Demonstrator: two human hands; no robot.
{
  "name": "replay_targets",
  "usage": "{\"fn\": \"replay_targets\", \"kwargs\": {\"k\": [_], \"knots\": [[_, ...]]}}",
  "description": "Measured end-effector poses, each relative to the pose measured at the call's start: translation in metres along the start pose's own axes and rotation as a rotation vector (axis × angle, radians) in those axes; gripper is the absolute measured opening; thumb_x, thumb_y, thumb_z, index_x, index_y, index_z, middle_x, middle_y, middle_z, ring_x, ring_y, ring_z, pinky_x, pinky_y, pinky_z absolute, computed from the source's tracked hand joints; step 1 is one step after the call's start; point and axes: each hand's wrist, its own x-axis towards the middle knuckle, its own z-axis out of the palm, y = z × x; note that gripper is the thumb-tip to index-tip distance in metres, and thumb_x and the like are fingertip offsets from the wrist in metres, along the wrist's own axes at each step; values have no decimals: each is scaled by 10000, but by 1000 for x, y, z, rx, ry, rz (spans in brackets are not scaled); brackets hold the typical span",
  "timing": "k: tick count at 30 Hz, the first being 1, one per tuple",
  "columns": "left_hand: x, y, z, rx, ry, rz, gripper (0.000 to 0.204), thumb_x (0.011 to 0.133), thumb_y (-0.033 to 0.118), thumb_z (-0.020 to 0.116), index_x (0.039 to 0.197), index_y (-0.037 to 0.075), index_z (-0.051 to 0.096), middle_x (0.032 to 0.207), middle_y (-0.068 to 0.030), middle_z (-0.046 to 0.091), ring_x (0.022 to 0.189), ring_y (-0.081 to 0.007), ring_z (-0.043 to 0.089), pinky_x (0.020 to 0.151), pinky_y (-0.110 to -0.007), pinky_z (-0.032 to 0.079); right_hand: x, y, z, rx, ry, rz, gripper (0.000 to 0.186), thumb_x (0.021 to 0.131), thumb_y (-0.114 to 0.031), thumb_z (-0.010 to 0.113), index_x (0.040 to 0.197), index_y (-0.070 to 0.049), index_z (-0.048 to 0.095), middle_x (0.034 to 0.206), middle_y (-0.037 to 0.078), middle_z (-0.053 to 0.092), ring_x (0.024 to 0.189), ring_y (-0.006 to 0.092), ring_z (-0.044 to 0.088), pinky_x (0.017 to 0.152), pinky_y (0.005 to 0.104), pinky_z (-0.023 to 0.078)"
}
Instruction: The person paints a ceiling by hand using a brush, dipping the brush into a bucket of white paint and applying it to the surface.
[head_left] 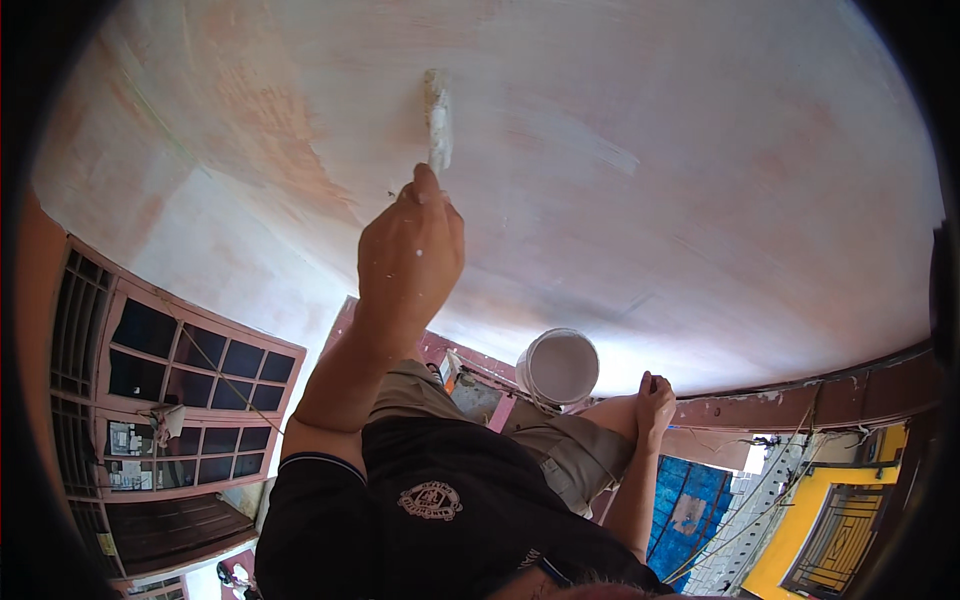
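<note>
My left hand (412,255) is raised against the pale wall (650,180), its fingers closed round the lower end of a narrow, white-caked paintbrush (438,125). The brush points up, and its tip is at or very near the wall; the hand hides its grip. White specks dot the back of this hand. Low on the right, my right hand (655,405) is beside my knee with curled fingers; a small dark spot shows at the fingertips, too small to make out. Between my knees and the wall stands a round white bucket (560,367) with a pale inside.
Pinkish, patchy streaks mark the wall. Pink-framed windows (195,365) are on the left. Along the wall's lower right runs a reddish ledge (790,400). Beyond it are a blue sheet (690,510) and a yellow building front (810,530). Clutter lies beside the bucket.
</note>
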Motion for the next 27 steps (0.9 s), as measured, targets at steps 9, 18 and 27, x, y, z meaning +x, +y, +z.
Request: {"fn": "replay_targets", "kwargs": {"k": [9, 18, 27], "knots": [[-17, 82, 3, -314, -46, 365, 257, 943, 46, 658, 1146, -68, 549, 728, -127, 641, 622, -258, 687, 516, -359, 548, 0, -4, -1, -17, -26, -9, 340, 983, -310, 636, 910, 2, 747, 889, 184, 737, 805, 389, 716, 757, 475, 557], [-8, 96, -2, -702, -195, 526, 191, 967, 127, 671, 1003, -32, 571, 707, -148, 654, 583, -292, 677, 505, -400, 540, -1, 15, 12, -74, -36, -45, 413, 992, -378, 619, 959, 8, 760, 877, 223, 741, 816, 417, 718, 770, 493, 549], [-1, -74, 30, -600, -337, -18, 293, 1044, 273, 617, 1206, 31, 648, 864, -213, 698, 735, -336, 673, 706, -403, 516, 2, 12, 8, -82, -51, 22, 424, 995, -396, 617, 964, 3, 758, 901, 224, 742, 820, 413, 712, 763, 489, 541]]}}
